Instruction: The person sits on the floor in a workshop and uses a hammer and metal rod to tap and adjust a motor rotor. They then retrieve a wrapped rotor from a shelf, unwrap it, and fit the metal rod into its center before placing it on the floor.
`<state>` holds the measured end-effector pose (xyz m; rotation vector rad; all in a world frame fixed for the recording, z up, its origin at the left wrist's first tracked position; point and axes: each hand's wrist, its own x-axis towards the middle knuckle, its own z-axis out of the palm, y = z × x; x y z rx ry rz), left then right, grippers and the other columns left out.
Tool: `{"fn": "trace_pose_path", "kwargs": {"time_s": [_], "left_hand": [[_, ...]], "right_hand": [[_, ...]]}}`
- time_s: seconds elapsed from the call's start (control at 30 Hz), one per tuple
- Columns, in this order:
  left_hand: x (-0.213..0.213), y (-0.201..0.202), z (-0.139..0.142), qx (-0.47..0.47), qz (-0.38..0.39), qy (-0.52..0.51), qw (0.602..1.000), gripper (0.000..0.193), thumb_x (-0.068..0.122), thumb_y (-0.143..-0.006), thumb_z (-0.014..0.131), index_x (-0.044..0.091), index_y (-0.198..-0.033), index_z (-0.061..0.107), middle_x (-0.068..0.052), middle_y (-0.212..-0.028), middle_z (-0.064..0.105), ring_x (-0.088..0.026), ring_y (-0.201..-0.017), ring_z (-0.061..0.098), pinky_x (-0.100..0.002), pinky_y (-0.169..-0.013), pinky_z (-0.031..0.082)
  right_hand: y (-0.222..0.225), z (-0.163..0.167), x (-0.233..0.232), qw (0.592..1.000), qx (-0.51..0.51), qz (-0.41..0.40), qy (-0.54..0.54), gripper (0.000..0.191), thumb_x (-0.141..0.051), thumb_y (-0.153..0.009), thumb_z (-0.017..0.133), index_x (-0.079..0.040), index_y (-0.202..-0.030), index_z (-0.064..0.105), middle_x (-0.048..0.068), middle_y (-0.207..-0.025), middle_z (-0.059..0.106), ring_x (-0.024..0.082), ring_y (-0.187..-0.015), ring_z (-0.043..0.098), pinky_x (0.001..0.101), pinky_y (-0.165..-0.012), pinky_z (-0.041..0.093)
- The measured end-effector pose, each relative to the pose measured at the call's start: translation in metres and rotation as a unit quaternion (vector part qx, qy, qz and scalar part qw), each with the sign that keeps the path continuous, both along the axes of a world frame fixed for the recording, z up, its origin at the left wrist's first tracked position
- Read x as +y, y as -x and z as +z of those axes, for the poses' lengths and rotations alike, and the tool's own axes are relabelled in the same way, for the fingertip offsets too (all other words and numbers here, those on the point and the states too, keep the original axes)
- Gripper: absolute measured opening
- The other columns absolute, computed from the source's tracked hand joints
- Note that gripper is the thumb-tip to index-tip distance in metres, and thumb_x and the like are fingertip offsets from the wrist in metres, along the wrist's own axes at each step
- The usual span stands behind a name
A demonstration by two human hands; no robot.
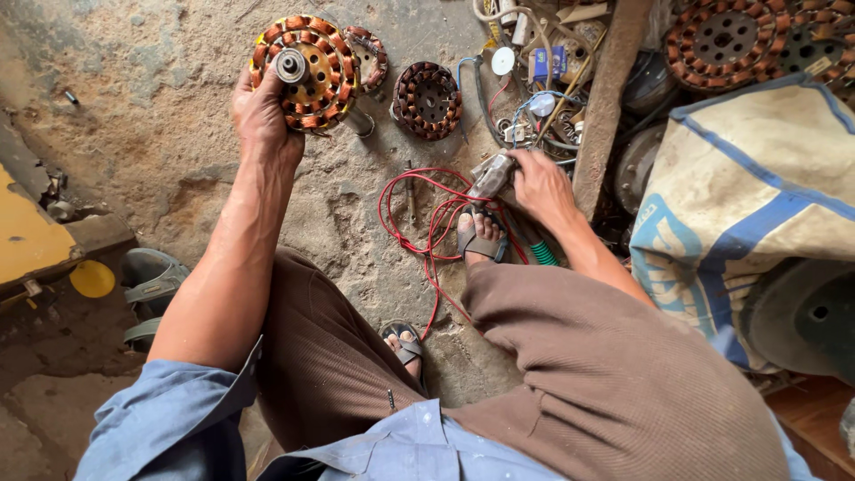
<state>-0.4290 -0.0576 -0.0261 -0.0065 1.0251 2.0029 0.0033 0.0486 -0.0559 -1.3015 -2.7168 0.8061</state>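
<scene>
My left hand (pixel 264 120) grips the rim of a round fan stator (pixel 307 71) wound with copper coils, a steel shaft in its middle, held tilted just above the concrete floor. My right hand (pixel 539 184) is closed on a small grey metal tool (pixel 492 175) low by my right foot (pixel 478 236), where red wires (pixel 419 223) loop over the floor. A second, darker stator (pixel 427 100) lies flat between the two hands.
A wooden plank (pixel 606 98) runs beside my right hand, with tangled wires and small parts (pixel 534 80) behind it. More wound stators (pixel 726 40) lie at top right. A white and blue sack (pixel 739 196) fills the right. A yellow object (pixel 31 236) sits at left.
</scene>
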Motion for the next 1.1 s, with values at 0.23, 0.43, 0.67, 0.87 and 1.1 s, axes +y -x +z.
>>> {"fn": "trace_pose_path", "kwargs": {"time_s": [0.23,0.43,0.67,0.87,1.1], "left_hand": [[-0.005,-0.009,0.008,-0.018,0.008,0.026,0.999,0.035,0.0,-0.096,0.07,-0.004,-0.129,0.057,-0.018,-0.111,0.074,-0.026,-0.099,0.076,-0.042,-0.09,0.068],[-0.01,-0.004,0.016,-0.021,-0.005,0.062,0.998,0.032,0.0,-0.095,0.071,0.0,-0.125,0.062,-0.015,-0.112,0.073,-0.024,-0.097,0.076,-0.041,-0.09,0.067],[-0.011,-0.002,0.02,0.004,-0.055,0.059,0.997,0.025,0.004,-0.095,0.067,0.001,-0.119,0.063,-0.012,-0.109,0.073,-0.024,-0.1,0.075,-0.043,-0.095,0.067],[-0.01,0.001,0.02,-0.005,-0.061,0.049,0.997,0.022,0.001,-0.099,0.067,-0.002,-0.119,0.061,-0.014,-0.11,0.073,-0.025,-0.101,0.075,-0.043,-0.098,0.066],[-0.005,-0.004,0.016,-0.005,-0.078,0.056,0.995,0.027,-0.002,-0.1,0.07,-0.004,-0.125,0.06,-0.018,-0.112,0.074,-0.028,-0.101,0.076,-0.045,-0.096,0.068]], "right_hand": [[0.047,-0.036,0.054,0.992,-0.006,0.086,-0.087,0.037,-0.001,-0.101,0.055,-0.009,-0.136,0.067,0.021,-0.146,0.057,0.039,-0.103,0.068,0.0425,-0.082,0.06],[0.034,-0.014,-0.012,0.997,0.061,0.033,-0.018,0.041,-0.022,-0.099,0.071,-0.01,-0.137,0.062,0.026,-0.149,0.047,0.045,-0.127,0.054,0.0538,-0.109,0.045],[-0.006,0.013,-0.063,0.991,0.13,-0.01,0.031,0.061,-0.019,-0.084,0.078,-0.019,-0.14,0.055,0.027,-0.151,0.037,0.05,-0.133,0.049,0.0504,-0.109,0.047],[-0.067,-0.002,-0.117,0.984,0.065,-0.128,0.108,0.072,-0.016,-0.081,0.078,-0.02,-0.147,0.048,0.025,-0.144,0.042,0.048,-0.123,0.056,0.0495,-0.102,0.051],[-0.126,-0.05,-0.174,0.973,0.001,-0.178,0.146,0.08,-0.015,-0.081,0.079,-0.021,-0.152,0.043,0.018,-0.135,0.052,0.045,-0.118,0.06,0.0499,-0.099,0.051]]}}
